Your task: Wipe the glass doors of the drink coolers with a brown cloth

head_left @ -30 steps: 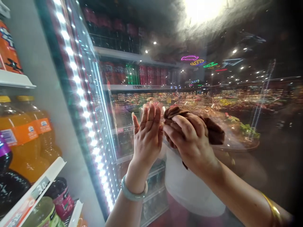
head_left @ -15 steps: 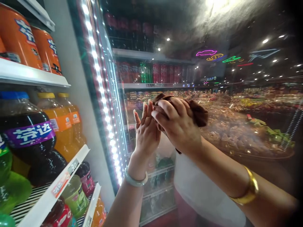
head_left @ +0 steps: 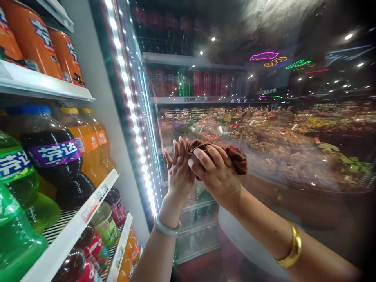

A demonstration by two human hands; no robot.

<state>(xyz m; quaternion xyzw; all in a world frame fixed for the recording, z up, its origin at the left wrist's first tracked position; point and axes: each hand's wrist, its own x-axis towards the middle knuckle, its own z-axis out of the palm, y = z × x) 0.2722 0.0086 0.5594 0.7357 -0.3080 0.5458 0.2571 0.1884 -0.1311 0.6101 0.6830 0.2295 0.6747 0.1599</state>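
A brown cloth [head_left: 239, 160] is bunched under my right hand [head_left: 216, 174], whose fingers curl over it against the glass door [head_left: 264, 219] of a drinks cooler. Close beside it on the left, my left hand [head_left: 179, 168] is raised with its fingers stretched out and apart, at the glass. The fingertips of my right hand come near the back of my left hand; whether they touch, I cannot tell. A pale bangle [head_left: 167, 226] circles my left wrist, and a gold bangle [head_left: 293, 246] my right forearm.
Cooler shelves on the left carry orange cans [head_left: 35, 39], a dark soda bottle [head_left: 55, 152], green bottles [head_left: 17, 231] and smaller bottles below. White shelf edges [head_left: 73, 223] jut out. A bright LED strip [head_left: 129, 94] runs down the door side. The glass reflects shop displays and neon signs.
Both hands and the cloth sit lower in the picture, while the shelves have shifted right and slightly up. My right hand still grips the cloth.
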